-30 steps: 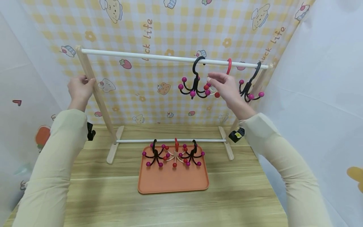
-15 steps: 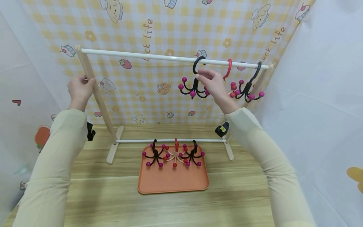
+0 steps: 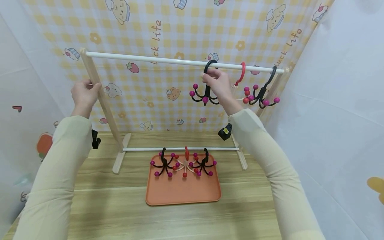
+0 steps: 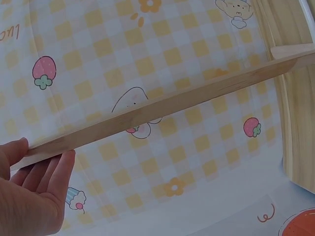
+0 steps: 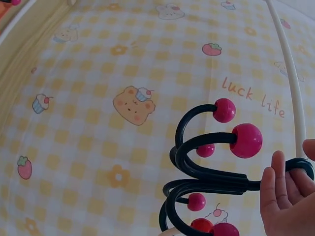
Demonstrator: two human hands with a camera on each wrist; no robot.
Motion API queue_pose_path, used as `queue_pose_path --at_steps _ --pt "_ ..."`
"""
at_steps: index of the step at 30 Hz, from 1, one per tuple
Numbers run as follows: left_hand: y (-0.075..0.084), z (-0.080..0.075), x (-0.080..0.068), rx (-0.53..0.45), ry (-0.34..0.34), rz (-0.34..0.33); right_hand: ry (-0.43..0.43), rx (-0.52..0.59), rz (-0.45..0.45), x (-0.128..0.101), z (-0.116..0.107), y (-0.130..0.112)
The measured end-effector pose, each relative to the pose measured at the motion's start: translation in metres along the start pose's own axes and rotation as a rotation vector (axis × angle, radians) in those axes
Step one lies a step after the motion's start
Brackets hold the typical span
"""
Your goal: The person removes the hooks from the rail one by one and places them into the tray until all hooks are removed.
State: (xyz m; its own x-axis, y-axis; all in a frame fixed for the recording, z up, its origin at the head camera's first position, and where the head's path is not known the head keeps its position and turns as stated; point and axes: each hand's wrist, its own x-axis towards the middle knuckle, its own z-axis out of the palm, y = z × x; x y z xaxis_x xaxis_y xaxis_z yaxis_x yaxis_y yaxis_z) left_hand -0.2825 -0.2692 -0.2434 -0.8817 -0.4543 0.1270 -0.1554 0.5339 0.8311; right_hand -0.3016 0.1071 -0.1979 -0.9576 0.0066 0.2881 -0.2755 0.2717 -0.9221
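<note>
Yellow-checked backdrop; left hand narrow, pinching wooden post; right hand narrow, pinching black hanger by hook.

Hands: two, a left hand and a right hand
Sleeves: two, one on each arm
Black wrist devices: two, one by each wrist
Hangers: six, three in an upper row and three in a lower row
Black hangers: four, two in each row
Red-hooked hangers: two, one in each row
White rods: two, one upper and one lower
Wooden uprights: two
Wooden feet: two, one below each upright
Orange tray: one
Wooden tabletop: one
Checked cloth: one
"luck life" prints on that cloth, head view: two
</note>
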Motion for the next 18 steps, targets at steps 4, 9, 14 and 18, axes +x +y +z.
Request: queue_pose_path --at_steps 4,9,14,18 --pt "0.0006 -0.0004 -0.0008 -0.004 -0.005 -0.004 0.041 0.051 0.006 0.0027 0.0016 0.0000" --pt "0.0000 -0.0001 -0.0005 0.001 -0.002 0.000 0.069 0.087 0.008 0.0044 0.0008 -0.0008" --pt "-0.0002 0.0001 0.0006 0.000 -0.004 0.000 0.063 0.110 0.017 0.0046 -0.0012 -0.0039" --pt "-0.0006 0.0003 0.0018 -0.005 -0.007 -0.001 0.048 0.122 0.012 0.0040 -0.0048 -0.0096"
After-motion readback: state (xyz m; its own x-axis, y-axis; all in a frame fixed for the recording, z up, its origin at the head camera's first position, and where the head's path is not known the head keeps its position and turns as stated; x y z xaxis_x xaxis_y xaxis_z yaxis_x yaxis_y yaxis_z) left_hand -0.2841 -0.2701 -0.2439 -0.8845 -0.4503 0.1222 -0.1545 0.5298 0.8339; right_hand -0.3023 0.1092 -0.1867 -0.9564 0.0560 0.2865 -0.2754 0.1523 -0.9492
